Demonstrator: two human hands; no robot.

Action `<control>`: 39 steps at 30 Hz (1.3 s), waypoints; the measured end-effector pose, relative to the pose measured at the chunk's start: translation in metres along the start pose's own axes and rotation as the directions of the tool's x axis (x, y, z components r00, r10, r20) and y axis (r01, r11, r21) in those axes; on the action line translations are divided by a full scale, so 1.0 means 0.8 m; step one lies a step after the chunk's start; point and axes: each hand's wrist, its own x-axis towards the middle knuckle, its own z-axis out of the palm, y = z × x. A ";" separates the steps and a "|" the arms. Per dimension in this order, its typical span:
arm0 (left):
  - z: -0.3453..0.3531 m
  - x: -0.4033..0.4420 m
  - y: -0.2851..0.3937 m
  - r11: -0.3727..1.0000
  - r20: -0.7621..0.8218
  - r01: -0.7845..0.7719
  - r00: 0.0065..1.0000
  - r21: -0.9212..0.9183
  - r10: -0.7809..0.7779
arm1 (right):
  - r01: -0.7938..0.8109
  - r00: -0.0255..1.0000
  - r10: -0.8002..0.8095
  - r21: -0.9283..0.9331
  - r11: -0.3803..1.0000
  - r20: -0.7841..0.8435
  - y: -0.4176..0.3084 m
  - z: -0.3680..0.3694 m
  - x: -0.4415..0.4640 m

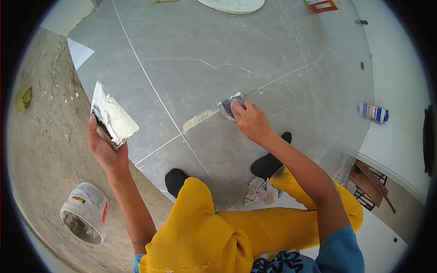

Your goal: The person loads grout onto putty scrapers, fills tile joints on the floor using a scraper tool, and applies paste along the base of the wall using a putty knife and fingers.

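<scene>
To my left, on rough bare concrete (pixel 50 150), I have a whitish bucket (pixel 86 200) with printed lettering and a red patch — its open mouth shows a crusted inside. Farther up that side lies a small yellow-green scrap (pixel 26 98), too blurred for me to name. Ahead of me, cut off by the top edge, are a round white disc (pixel 232 5) and a red box (pixel 323 6). To my right, a blue, white and red cylinder (pixel 375 112) lies near a white wall (pixel 395 68); brown boards (pixel 368 184) show lower down — and close by me a pale rag (pixel 259 191) lies crumpled.
</scene>
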 end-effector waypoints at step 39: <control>-0.011 0.026 -0.010 0.999 0.021 0.041 0.999 -0.034 -0.040 | -0.732 0.679 0.726 0.177 0.658 0.112 0.174 0.016 -0.050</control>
